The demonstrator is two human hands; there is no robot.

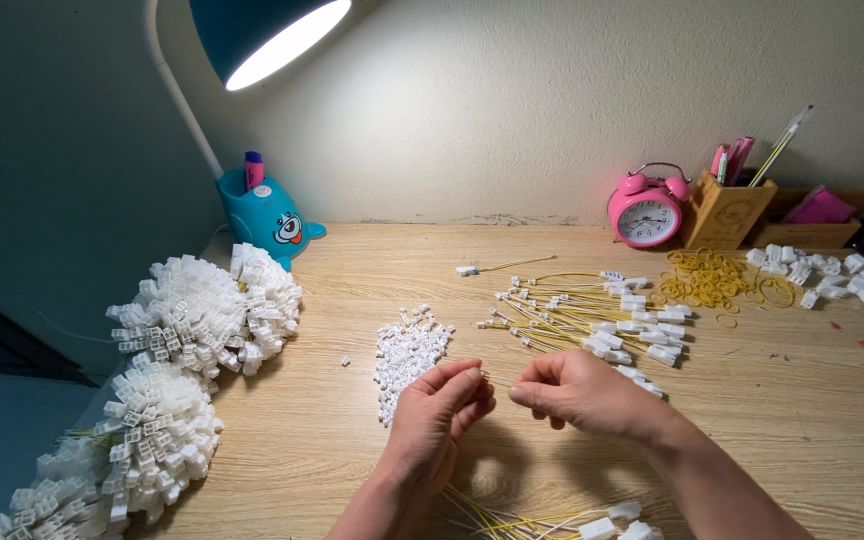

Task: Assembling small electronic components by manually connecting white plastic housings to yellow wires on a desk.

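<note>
My left hand [434,410] and my right hand [577,392] meet over the middle of the wooden desk [352,440], fingertips pinched close together around a thin yellow wire; the piece between them is too small to make out. Just beyond my left hand lies a small heap of tiny white connector pieces [407,352]. Behind my right hand spreads a loose pile of yellow wires with white plugs [602,315]. More yellow wires with white plugs [552,522] lie under my wrists at the near edge.
Big round bundles of white plugs [202,310] [157,435] fill the left side. A blue desk lamp base [267,215] stands at the back left. A pink alarm clock [646,212], wooden pen holder [724,210], yellow rubber bands [707,278] and loose white plugs [817,270] sit back right.
</note>
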